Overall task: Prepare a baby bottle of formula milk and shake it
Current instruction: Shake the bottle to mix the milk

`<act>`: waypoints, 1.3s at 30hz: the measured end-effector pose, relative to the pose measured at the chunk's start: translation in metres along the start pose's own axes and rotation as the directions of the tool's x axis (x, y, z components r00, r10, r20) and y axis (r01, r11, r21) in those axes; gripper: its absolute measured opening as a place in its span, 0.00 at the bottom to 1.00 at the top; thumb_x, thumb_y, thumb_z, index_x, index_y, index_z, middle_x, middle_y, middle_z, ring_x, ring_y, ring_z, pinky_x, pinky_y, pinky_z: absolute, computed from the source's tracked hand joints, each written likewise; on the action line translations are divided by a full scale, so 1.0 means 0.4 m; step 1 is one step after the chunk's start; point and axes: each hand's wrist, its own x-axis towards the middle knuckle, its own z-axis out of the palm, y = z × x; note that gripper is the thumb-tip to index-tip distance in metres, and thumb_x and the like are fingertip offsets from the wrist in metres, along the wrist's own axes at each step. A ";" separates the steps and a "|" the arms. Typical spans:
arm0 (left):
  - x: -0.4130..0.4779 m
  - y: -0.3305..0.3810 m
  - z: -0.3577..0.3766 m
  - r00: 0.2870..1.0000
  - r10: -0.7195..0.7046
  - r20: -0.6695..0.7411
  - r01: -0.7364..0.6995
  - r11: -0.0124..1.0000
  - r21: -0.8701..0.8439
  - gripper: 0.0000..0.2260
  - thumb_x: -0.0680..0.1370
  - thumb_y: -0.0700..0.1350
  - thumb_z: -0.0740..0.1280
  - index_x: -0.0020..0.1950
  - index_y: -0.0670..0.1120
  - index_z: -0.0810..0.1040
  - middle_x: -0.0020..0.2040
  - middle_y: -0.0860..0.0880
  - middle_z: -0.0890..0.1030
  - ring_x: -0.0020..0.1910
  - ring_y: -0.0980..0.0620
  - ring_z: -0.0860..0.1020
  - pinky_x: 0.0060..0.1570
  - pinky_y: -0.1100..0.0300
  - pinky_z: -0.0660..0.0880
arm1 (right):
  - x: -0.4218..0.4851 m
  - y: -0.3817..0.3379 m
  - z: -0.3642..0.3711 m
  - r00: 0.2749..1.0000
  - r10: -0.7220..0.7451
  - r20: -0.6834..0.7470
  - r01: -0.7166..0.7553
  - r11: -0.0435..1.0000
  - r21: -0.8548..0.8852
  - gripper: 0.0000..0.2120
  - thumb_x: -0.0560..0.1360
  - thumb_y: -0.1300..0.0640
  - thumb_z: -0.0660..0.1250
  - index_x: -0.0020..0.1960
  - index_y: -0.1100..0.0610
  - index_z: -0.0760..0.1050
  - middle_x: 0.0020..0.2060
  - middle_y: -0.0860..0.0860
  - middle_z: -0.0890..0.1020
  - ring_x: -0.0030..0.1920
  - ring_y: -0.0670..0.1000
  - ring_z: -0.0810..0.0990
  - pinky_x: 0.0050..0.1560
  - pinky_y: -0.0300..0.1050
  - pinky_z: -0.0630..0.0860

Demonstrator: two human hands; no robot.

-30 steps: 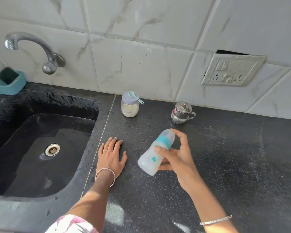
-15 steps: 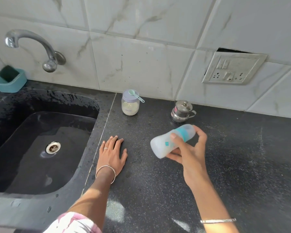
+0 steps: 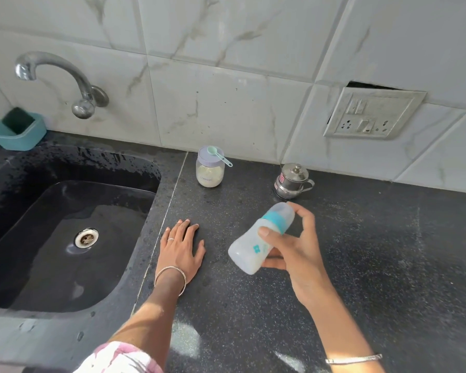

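Grips the baby bottle in the right hand, thumb pressed across the pale body just under the teal collar, other fingers curled round the far side, forefinger lifted loosely beside the cap. Holds it clear of the dark speckled counter, tilted, capped end up and away, base down and toward the body. Shows a cloudy white through the plastic; cannot tell how full.

Rests the left hand a little to the left of the grip, palm flat on the stone, fingers straight and close together, holding nothing. Wears a ring and a bangle there.

Just beyond the grip, by the tiled wall: a small lidded steel pot. Beyond and to the left: a jar of pale powder, lid on, with a teal scoop lying across the lid. Farther left, past the flat hand: a black sink, a tap above it, and a teal tub at the far corner. Up and to the right, on the wall: a socket plate.
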 end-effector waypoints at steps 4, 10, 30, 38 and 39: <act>-0.001 0.003 -0.002 1.000 0.004 -0.002 -0.004 1.000 -0.002 0.23 0.82 0.57 0.58 0.75 0.50 0.69 0.78 0.48 0.67 0.80 0.48 0.59 0.79 0.47 0.50 | 0.005 0.000 0.003 0.990 -0.043 -0.135 0.058 0.992 0.110 0.31 0.75 0.59 0.78 0.67 0.38 0.66 0.52 0.54 0.89 0.48 0.58 0.89 0.40 0.53 0.86; 0.000 0.002 -0.003 1.000 0.001 -0.004 -0.001 1.000 0.001 0.23 0.82 0.57 0.58 0.75 0.50 0.69 0.78 0.48 0.67 0.80 0.48 0.59 0.79 0.47 0.50 | 0.001 0.016 0.028 0.996 -0.014 -0.085 0.022 0.995 0.095 0.32 0.74 0.60 0.80 0.66 0.37 0.68 0.50 0.55 0.89 0.46 0.57 0.90 0.40 0.53 0.86; 0.001 0.000 0.002 1.000 0.003 -0.014 -0.004 1.000 -0.022 0.22 0.82 0.56 0.60 0.74 0.49 0.70 0.77 0.47 0.68 0.79 0.47 0.61 0.79 0.47 0.51 | 0.006 0.006 0.025 1.000 -0.011 -0.015 0.011 1.000 0.022 0.33 0.70 0.57 0.80 0.66 0.37 0.68 0.50 0.56 0.89 0.45 0.57 0.89 0.39 0.54 0.86; 0.000 0.000 0.002 1.000 0.004 -0.010 -0.005 1.000 -0.019 0.22 0.82 0.57 0.59 0.74 0.50 0.70 0.77 0.47 0.68 0.80 0.47 0.60 0.79 0.47 0.51 | -0.012 0.027 0.033 1.000 0.004 -0.028 -0.004 1.000 -0.002 0.35 0.71 0.60 0.82 0.67 0.37 0.68 0.50 0.58 0.88 0.47 0.59 0.89 0.39 0.55 0.86; 0.001 -0.002 0.001 1.000 0.004 -0.006 -0.004 1.000 -0.015 0.22 0.82 0.57 0.58 0.75 0.50 0.69 0.77 0.48 0.67 0.80 0.47 0.60 0.79 0.47 0.50 | -0.016 0.032 0.033 1.000 0.022 0.012 -0.021 0.999 -0.028 0.35 0.69 0.59 0.83 0.66 0.36 0.69 0.50 0.59 0.88 0.46 0.59 0.90 0.38 0.55 0.86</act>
